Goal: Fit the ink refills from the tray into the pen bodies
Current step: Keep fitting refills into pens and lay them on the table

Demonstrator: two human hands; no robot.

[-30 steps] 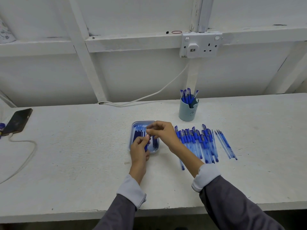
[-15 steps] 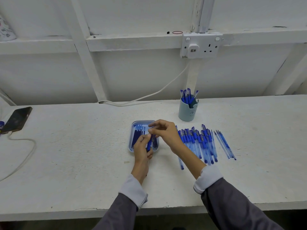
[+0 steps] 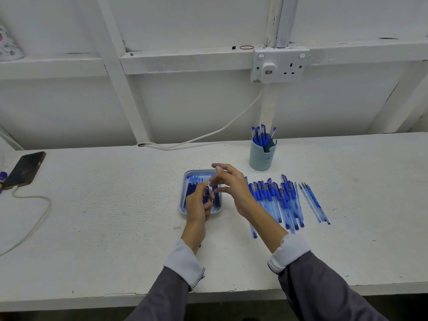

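- ink refills [image 3: 191,193] lie as a dark blue bunch, lengthwise in the little blue tray [image 3: 196,171]; the tray sits mid-desk, right in front of the person
- left hand [image 3: 196,208] is over the near half of the tray, fingers curled round a blue pen body [image 3: 205,195] that points away from the person; it's too blurry to say whether a refill is in it
- right hand [image 3: 231,185] hovers over the tray's far right corner; fingers are spread and loose with nothing in them, and it's a bit motion-smeared
- just right of the tray, a row of pen bodies [image 3: 271,200] lies side by side on the desk [image 3: 115,205]; the right forearm crosses over the near ends
- a few thin blue sticks [image 3: 312,202] lie a little apart, to the right of that row
- behind the row stands a pale cup [image 3: 262,158] with capped pens [image 3: 260,135] sticking up
- far left there's a dark phone [image 3: 25,170] on a white cable [image 3: 34,218]; a wall socket [image 3: 280,64] is up on the white frame
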